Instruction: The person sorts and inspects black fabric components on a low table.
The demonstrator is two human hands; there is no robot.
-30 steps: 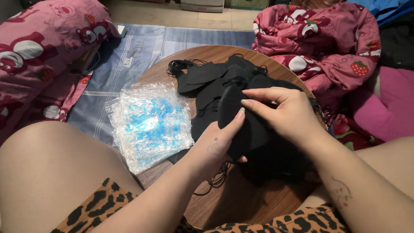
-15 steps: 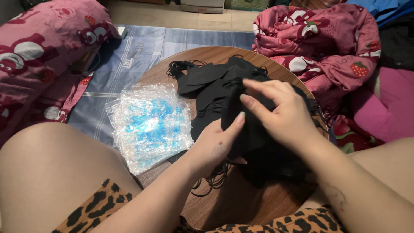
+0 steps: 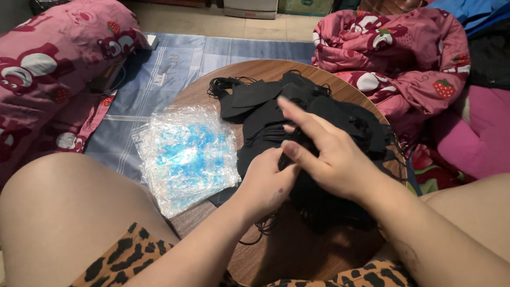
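Black masks: a heap of flat black cloth face masks (image 3: 319, 133) lies on the far and right part of the round brown wooden surface (image 3: 265, 72). Thin black ear loops (image 3: 223, 84) stick out at the far left of the heap.

Left hand: the left hand (image 3: 265, 183) rests on the near edge of the heap. Its grip looks closed on a fold of black cloth, but the fingers are tucked under the other hand, so I cannot tell for sure.

Right hand: the right hand (image 3: 332, 159) is on top of the heap. Two fingers point out straight and loose, and the thumb presses black cloth. It is a soft, half open grip.

Loose string: a thin black string loop (image 3: 263, 226) hangs near the left wrist on the bare wood.

Clear bags: a stack of shiny clear plastic bags with blue print (image 3: 186, 154) sits just to the left of the heap, with its near corner over the edge of the surface.

Around: pink blankets with bear and strawberry pictures (image 3: 404, 58) lie on both sides, and a blue checked mat (image 3: 159, 58) covers the floor.

What could go wrong: I think the loops could tangle, so one pull could lift many masks at once. The heap reaches the right edge, so a push could slide masks onto the blanket. A bump from the left arm could knock the slippery bags off.
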